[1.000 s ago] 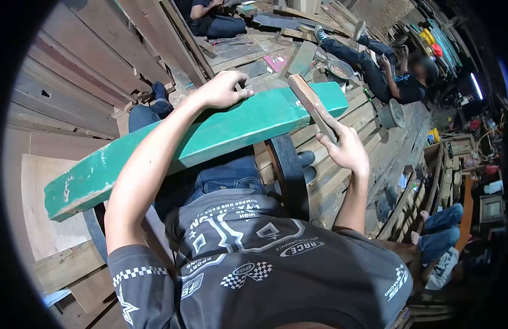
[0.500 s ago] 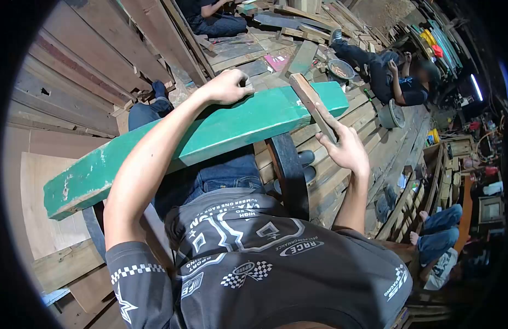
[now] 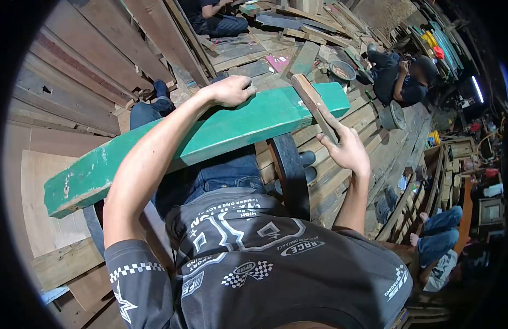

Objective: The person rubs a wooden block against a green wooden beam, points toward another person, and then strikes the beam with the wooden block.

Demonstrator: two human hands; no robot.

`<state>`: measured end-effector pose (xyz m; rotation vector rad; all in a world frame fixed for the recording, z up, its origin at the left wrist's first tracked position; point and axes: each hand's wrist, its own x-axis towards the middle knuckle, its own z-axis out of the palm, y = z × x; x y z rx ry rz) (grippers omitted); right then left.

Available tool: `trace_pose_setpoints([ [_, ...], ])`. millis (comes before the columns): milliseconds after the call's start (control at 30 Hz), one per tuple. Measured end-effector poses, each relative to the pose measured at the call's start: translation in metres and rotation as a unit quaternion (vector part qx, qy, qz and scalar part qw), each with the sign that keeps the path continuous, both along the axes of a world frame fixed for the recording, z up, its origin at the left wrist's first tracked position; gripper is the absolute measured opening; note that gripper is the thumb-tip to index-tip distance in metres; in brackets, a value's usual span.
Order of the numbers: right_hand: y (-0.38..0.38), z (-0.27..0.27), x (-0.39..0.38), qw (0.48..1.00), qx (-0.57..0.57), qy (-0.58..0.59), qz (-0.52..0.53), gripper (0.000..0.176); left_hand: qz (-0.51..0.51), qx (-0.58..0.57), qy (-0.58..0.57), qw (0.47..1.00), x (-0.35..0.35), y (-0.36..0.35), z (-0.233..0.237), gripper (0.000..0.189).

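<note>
- The left hand (image 3: 230, 90) is curled over the far edge of the green beam (image 3: 221, 134) and bears down on it, probably to pin it steady.
- The beam lies aslant across the lap, above a black hoop (image 3: 289, 170).
- The right hand (image 3: 348, 151) holds a slat (image 3: 311, 101) by its near end, fingers laid along it. The slat's far end rests on the beam's right end, likely for support.
- Another person (image 3: 399, 82) sits on the plank floor (image 3: 391, 148), well apart.

My left hand (image 3: 231, 90) far forward, arm nearly straight — palm down, fingers curled under, knuckles up. My right hand (image 3: 347, 149) nearer, elbow bent, forearm raised — fingers and thumb closed in a grip.
</note>
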<state>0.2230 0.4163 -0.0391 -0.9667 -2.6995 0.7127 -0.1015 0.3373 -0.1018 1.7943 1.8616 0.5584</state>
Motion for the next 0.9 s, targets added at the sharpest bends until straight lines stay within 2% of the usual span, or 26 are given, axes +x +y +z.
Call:
trace_pose_setpoints([
  [200,0.000,0.000,0.000,1.000,0.003,0.005,0.011,0.066,0.026,-0.012,-0.024,0.999,0.002,-0.002,-0.003,0.045],
  [333,-0.004,0.007,-0.001,1.000,0.003,-0.008,0.003,0.061,0.069,0.028,-0.083,0.994,-0.002,-0.002,-0.006,0.042],
  [500,0.000,0.002,0.001,1.000,0.004,0.011,0.019,0.063,0.104,0.017,-0.132,0.986,-0.003,-0.003,0.000,0.035],
  [600,0.005,-0.003,0.003,1.000,-0.001,0.000,0.018,0.066,0.054,0.026,-0.146,0.988,0.001,-0.004,0.005,0.030],
  [733,0.003,-0.003,0.001,0.999,-0.007,0.030,0.015,0.061,0.051,0.030,-0.125,0.990,0.008,-0.014,0.020,0.026],
  [867,0.002,0.000,0.000,1.000,-0.009,0.001,0.004,0.065,0.053,0.051,-0.152,0.986,0.000,-0.008,0.005,0.026],
  [900,0.001,0.001,0.000,1.000,-0.008,-0.005,0.002,0.066,0.057,0.046,-0.153,0.986,0.005,-0.013,0.016,0.025],
])
